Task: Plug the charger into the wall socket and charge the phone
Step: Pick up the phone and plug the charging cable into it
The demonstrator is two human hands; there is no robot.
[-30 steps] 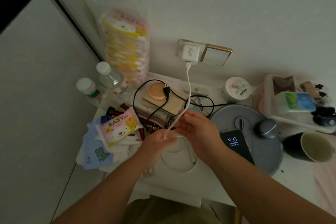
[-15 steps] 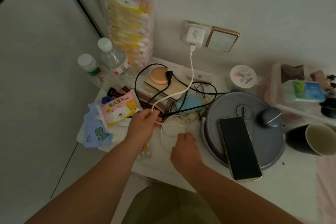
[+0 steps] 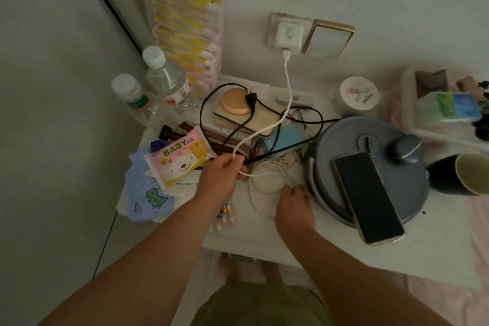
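Observation:
A white charger (image 3: 288,36) sits plugged into the wall socket (image 3: 275,24). Its white cable (image 3: 288,92) hangs down, crosses the clutter and coils on the white table (image 3: 264,227). My left hand (image 3: 221,174) pinches the cable just above the coil. My right hand (image 3: 293,204) rests knuckles-up on the coil's right side, fingers curled at the loose cable; its free end is hidden. The phone (image 3: 367,196), screen dark, lies face up on a round grey lid (image 3: 341,137), right of both hands.
Two water bottles (image 3: 169,82), a tall stack of baby wipes (image 3: 188,18) and a loose wipes pack (image 3: 180,161) crowd the left. A black cable (image 3: 211,103) loops over a beige box. A white jar (image 3: 360,96), a dark cup (image 3: 463,174) and a tray (image 3: 412,103) stand right.
Both hands dropped from mid-air to the table; the left slid down the cable, the right went onto the coil. The phone's lit screen went dark. Little has moved in the last half second.

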